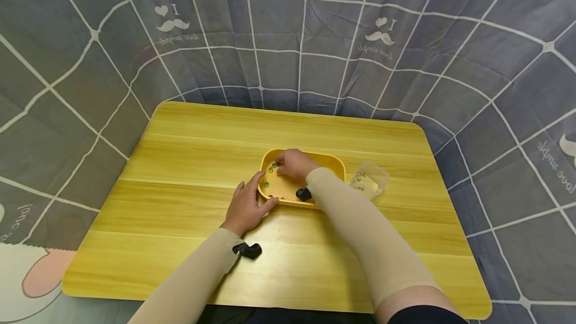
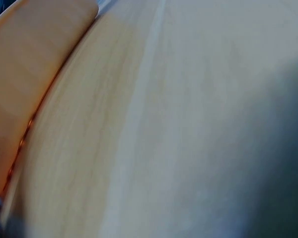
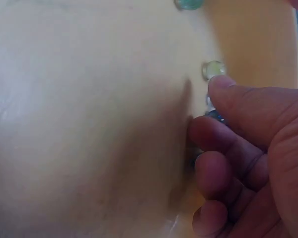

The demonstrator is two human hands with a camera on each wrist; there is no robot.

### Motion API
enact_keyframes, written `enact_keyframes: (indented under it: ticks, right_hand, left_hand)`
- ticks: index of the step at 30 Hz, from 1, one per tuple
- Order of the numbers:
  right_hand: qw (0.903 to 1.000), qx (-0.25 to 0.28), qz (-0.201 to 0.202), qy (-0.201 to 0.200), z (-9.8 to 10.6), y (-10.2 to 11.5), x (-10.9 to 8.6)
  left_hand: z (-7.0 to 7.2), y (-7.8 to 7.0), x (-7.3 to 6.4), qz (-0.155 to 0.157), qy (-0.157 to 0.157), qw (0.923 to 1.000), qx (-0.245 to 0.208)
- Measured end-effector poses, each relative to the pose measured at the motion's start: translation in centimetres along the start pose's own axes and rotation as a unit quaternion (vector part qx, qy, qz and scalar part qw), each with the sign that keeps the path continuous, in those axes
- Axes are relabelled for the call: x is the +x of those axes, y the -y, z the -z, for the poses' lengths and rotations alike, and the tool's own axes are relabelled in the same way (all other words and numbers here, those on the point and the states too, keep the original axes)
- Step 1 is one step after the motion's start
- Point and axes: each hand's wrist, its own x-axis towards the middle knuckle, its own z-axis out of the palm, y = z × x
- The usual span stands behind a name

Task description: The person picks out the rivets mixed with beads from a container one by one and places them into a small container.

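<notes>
A yellow tray [image 1: 328,160] with rounded corners sits on the table. Small glass marbles [image 1: 266,184] lie inside along its left end and near side. My right hand [image 1: 294,164] reaches into the tray's left half. In the right wrist view its thumb [image 3: 248,101] and index finger stand apart beside a dark marble [image 3: 216,115] and a pale yellowish marble [image 3: 213,70] near the wall. A green marble [image 3: 189,4] lies farther off. My left hand [image 1: 245,207] rests spread against the tray's near left corner, thumb along the near rim. The left wrist view shows the tray's outer wall [image 2: 35,54].
Right of the tray, a clear plastic box [image 1: 377,176] stands tilted, with several small pieces in it. The yellow wood-grain table [image 1: 189,164] has rounded corners. Grey checked cloth [image 1: 279,24] hangs behind and at both sides.
</notes>
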Motion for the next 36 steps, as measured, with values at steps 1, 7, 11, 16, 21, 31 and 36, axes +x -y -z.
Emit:
enact_keyframes:
  ticks: [1,7,11,16,21,31,36]
  right_hand:
    - [1.0000,0.000,0.001,-0.004,-0.2,0.0,0.1]
    - [0.9997,-0.010,0.002,-0.021,-1.1,-0.3,0.6]
    - [0.9990,-0.029,0.004,-0.033,-1.6,-0.3,0.8]
    - [0.9983,-0.034,0.003,-0.048,-2.0,-0.4,1.0]
    - [0.9985,-0.022,0.003,-0.050,-2.4,-0.5,1.1]
    - [0.9987,-0.013,0.010,-0.048,-2.9,-0.7,1.3]
    - [0.9990,-0.012,0.008,-0.042,-2.9,-0.7,1.1]
  left_hand:
    - [0.0,0.0,0.0,0.001,0.000,1.0000,0.001]
    - [-0.3,0.2,-0.1,-0.003,-0.004,1.0000,0.001]
    - [-0.4,0.2,-0.2,-0.004,-0.005,1.0000,0.002]
    - [-0.5,0.2,-0.2,-0.001,-0.003,1.0000,0.002]
    - [-0.6,0.4,-0.3,-0.003,-0.003,1.0000,0.001]
    - [-0.9,0.8,-0.6,-0.011,-0.012,0.9999,0.003]
    - [-1.1,1.0,-0.6,-0.015,-0.016,0.9997,0.005]
